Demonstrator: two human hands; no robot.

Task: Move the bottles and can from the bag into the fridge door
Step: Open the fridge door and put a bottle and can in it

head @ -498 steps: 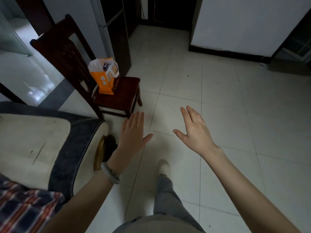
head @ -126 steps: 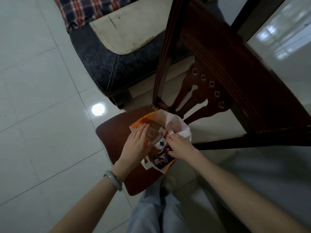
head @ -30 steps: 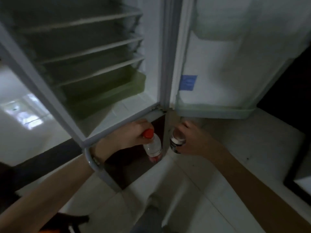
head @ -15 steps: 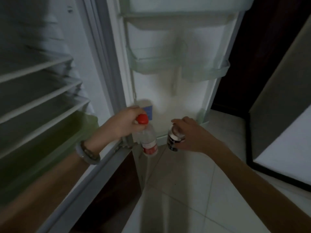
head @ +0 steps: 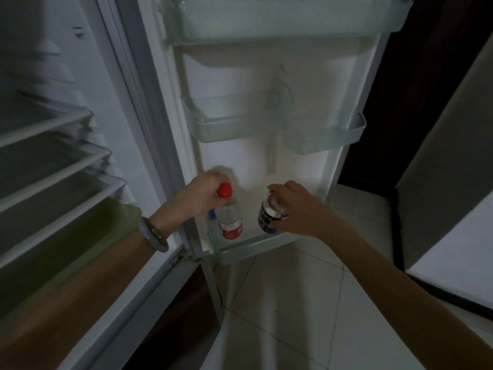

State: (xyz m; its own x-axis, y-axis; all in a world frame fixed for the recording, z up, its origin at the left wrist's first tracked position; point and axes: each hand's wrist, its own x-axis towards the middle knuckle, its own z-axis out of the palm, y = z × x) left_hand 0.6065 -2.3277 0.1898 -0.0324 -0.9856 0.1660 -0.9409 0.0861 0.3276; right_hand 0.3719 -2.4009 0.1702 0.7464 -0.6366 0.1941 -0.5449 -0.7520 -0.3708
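Left hand (head: 204,197), at centre frame, is closed around the neck of a clear bottle (head: 229,217), just under its red cap (head: 224,189). The bottle's long axis runs nearly vertical in the frame, cap toward the top of the frame and slightly left, base toward the bottom. Its red label (head: 231,232) sits at the lower end. The base is down inside the lowest door shelf (head: 248,245), at that shelf's left end, close to the hinge side of the fridge door (head: 293,161). Whether the base rests on the shelf floor cannot be told.

Right hand (head: 296,209), just right of centre, grasps a can (head: 270,214) from the right side, fingers wrapped round the body and the thumb at the top rim. The can's long axis is also near vertical, its silver top facing up toward the camera and tilted slightly left. Its dark lower part is inside the same shelf, to the right of the bottle. The two containers stand near each other but apart.

A bracelet (head: 154,235) circles the left wrist. Two middle door bins (head: 240,129) and one upper bin (head: 293,20) appear in the upper half of the frame. Wire shelves (head: 53,156) of the fridge interior occupy the left side. Pale floor tiles (head: 293,303) fill the lower centre.
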